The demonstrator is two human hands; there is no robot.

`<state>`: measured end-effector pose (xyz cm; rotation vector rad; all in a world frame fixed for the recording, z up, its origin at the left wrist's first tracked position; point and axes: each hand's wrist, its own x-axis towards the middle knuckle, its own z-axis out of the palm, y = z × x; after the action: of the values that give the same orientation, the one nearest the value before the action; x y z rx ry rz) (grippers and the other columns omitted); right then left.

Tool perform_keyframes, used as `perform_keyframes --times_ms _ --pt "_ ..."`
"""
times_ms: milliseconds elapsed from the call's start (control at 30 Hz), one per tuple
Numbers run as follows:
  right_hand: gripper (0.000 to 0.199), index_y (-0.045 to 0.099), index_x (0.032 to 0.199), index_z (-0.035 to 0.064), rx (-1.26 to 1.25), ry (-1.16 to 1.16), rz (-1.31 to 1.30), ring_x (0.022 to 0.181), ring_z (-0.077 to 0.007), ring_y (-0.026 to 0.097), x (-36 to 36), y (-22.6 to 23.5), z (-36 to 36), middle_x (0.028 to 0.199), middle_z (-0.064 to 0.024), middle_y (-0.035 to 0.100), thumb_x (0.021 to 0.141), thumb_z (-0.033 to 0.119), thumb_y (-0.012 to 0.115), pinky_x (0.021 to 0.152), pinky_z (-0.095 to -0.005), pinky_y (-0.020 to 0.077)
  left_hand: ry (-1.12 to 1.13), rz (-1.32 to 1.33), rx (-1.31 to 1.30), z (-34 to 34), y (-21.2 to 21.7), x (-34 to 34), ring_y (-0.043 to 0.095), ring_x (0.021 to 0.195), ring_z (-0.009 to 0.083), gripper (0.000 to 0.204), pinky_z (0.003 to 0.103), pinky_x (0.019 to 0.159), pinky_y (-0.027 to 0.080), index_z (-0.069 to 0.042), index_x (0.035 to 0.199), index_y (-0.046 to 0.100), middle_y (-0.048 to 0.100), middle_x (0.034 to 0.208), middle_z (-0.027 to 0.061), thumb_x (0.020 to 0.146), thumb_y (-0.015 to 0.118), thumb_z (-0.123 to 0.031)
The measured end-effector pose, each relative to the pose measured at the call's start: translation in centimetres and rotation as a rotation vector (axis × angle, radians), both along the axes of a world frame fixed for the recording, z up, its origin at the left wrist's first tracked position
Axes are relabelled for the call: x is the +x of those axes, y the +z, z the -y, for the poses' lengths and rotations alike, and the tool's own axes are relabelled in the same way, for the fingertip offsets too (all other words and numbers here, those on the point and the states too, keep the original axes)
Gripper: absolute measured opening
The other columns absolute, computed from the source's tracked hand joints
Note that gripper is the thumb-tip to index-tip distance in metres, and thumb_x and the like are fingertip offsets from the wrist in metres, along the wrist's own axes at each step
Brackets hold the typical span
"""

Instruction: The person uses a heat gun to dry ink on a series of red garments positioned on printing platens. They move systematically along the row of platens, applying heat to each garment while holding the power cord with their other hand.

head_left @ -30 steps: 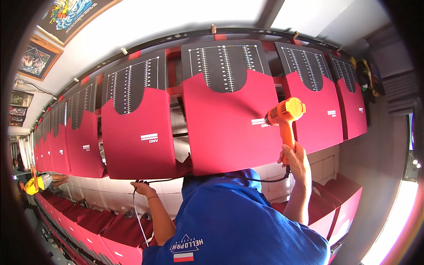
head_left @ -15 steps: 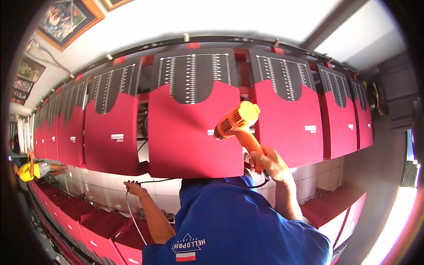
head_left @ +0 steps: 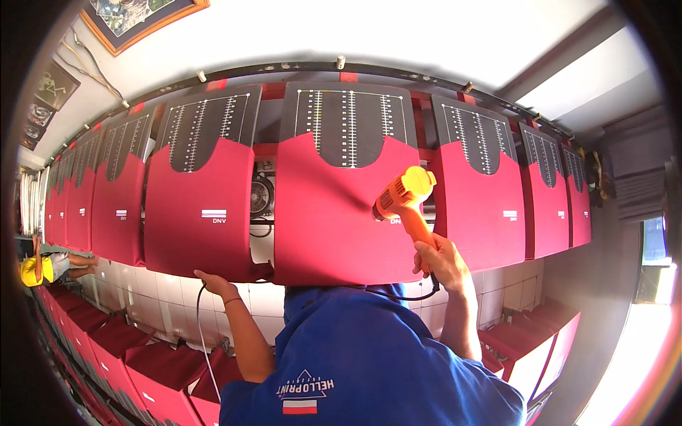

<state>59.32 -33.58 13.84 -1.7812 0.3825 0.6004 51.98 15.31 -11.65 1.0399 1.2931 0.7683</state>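
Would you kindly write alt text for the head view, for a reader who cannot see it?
A right hand aims an orange heat gun at a red bag hanging in a row on a rail, while the left hand touches the lower edge of the neighbouring red bag. More red bags lie stacked below.

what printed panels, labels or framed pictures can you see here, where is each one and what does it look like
Red hanging panels: a row along the rail, each with a black rounded top printed with white scale lines.
Small white label: on the panel left of centre, a pale bar.
Framed picture: upper left, orange frame, colourful image.
Dark framed pictures: left edge, below it.
Orange heat gun: held in the right hand, with a dark label patch on its side.
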Motion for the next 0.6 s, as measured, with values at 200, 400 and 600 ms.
perform_keyframes --times_ms 200,400,600 --pt "0.023 0.059 0.097 0.0001 -0.042 -0.061 -0.013 0.061 -0.0121 0.062 -0.6 0.3 -0.9 0.07 -0.0045 0.061 0.094 0.023 0.059 0.053 -0.0262 0.0485 -0.029 -0.032 0.035 -0.6 -1.0 -0.4 0.053 0.124 0.0348 0.076 0.041 0.106 0.044 0.009 0.141 0.04 0.046 0.143 0.0219 0.101 0.035 -0.055" --pt "0.024 0.059 0.095 -0.0006 -0.055 -0.105 -0.017 0.059 -0.0125 0.061 -0.9 0.2 -1.4 0.069 -0.0052 0.061 0.093 0.023 0.06 0.053 -0.0267 0.0487 -0.052 0.006 0.025 -0.1 -0.4 -0.2 0.051 0.126 0.0364 0.075 0.043 0.107 0.043 0.01 0.14 0.039 0.046 0.143 0.0221 0.102 0.03 -0.053" --pt "0.024 0.058 0.095 -0.0008 -0.006 -0.091 -0.027 0.06 -0.0121 0.061 -1.0 0.2 -1.1 0.069 -0.0048 0.061 0.093 0.023 0.059 0.054 -0.0263 0.048 -0.034 0.048 -0.041 -0.2 -0.3 -0.1 0.053 0.124 0.0329 0.071 0.041 0.105 0.044 0.009 0.139 0.042 0.048 0.142 0.0193 0.102 0.034 -0.052"
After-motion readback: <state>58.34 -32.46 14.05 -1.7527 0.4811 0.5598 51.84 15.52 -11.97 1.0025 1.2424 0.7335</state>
